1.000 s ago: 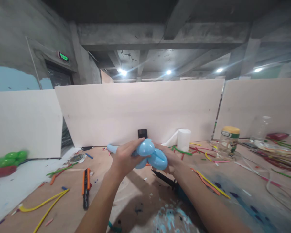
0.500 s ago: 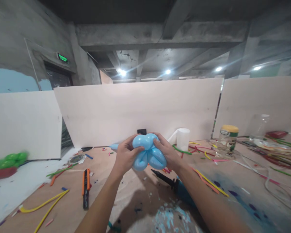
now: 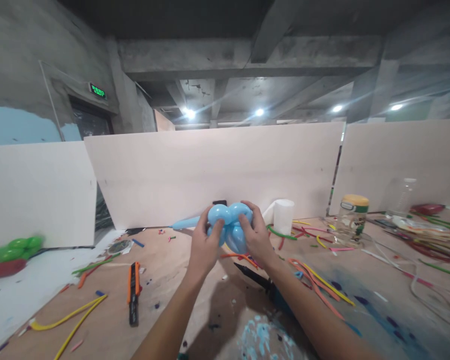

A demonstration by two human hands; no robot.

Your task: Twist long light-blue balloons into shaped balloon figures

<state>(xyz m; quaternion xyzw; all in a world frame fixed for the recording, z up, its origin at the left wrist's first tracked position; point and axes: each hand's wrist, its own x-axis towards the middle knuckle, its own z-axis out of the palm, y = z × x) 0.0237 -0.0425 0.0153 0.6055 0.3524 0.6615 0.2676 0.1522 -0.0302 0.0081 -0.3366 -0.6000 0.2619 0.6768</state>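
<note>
- Left hand (image 3: pixel 204 245) half closed, its thumb on the front of the blue twisted balloon (image 3: pixel 220 214) and fingers curled behind
- Right hand (image 3: pixel 260 240) likewise half closed, gripping the balloon's other side, so the bubbles sit between both palms, raised above the tabletop (image 3: pixel 172 287)
- Balloon's uninflated-tipped tail juts left past the left hand, towards the white panel (image 3: pixel 153 180) standing along the tabletop's back edge
- Paper roll (image 3: pixel 284 217) stands near the right hand, close to that panel; a dark block (image 3: pixel 219 203) shows just behind the bubbles
- Below, the balloon pump (image 3: pixel 253 275) points its black nozzle left, partly hidden under the right forearm
- Left, a stretch of speckled tabletop separates the left forearm from the orange-and-black utility knife (image 3: pixel 134 292)
- Against half a second ago, the left hand has shifted right, more tail shows, and the lower bubbles are more covered by the hands
</note>
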